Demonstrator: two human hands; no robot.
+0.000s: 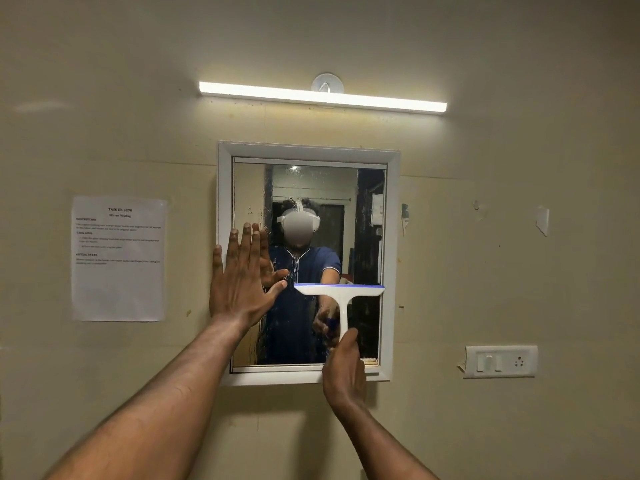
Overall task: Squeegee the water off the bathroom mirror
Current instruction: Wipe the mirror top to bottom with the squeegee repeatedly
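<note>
- Squeegee [341, 293] sitting against the glass, its blue-edged blade lying level across the right half of the mirror [308, 209], roughly two-thirds of the way down, its right tip near the frame.
- Right hand [344, 368] wrapping the lower end of the white handle, fingers curled and pressed together around it, thumb riding up the stem.
- Left hand [242, 282] lying flat over the mirror's left frame edge, fingers straight and slightly spread, thumb angling out toward the blade's left tip, seemingly steadying the mirror.
- Droplets and streaks showing on the glass up top and down the left side, so in my reading plenty of water is waiting there.
- Doing this stroke well, I'd say, is meaning even pressure along the whole blade, keeping it level, and running the stroke straight to the frame [390, 258] without lifting.
- Left half looking like the harder part: the bracing palm is sitting over that side and would need shifting first.
- Paper notice [117, 258] hanging on the wall left of the mirror, tube light [322, 97] glowing above, switch plate [500, 361] sitting lower right.
</note>
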